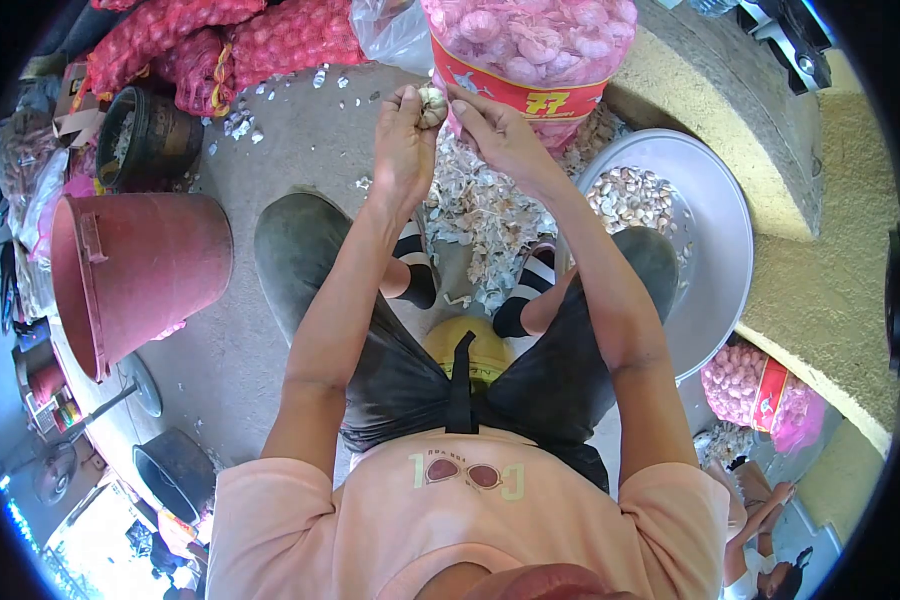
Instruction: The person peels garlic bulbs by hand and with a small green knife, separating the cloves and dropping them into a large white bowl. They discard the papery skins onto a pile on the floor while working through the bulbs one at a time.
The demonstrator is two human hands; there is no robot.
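A pale garlic bulb point(432, 107) is gripped in the curled fingers of my left hand point(404, 140), in front of my knees. Close by on its right, my right hand point(505, 135) has thumb and fingers drawn together at the bulb's edge; what they pinch is too small to tell. Just beyond both hands stands a pink mesh sack of garlic point(535, 50) with a red printed band. Below the hands, papery garlic skins point(475, 205) cover the floor between my feet. Loose garlic cloves point(630, 198) lie in a wide metal basin point(725, 260) beside my right knee.
On the left are a red bucket point(155, 270), a dark bucket point(155, 135) and a black tub point(175, 470). Red mesh sacks point(290, 45) lie at the back left. A yellow concrete ledge point(800, 290) runs along the right, near another garlic sack point(745, 385) and another person point(765, 520).
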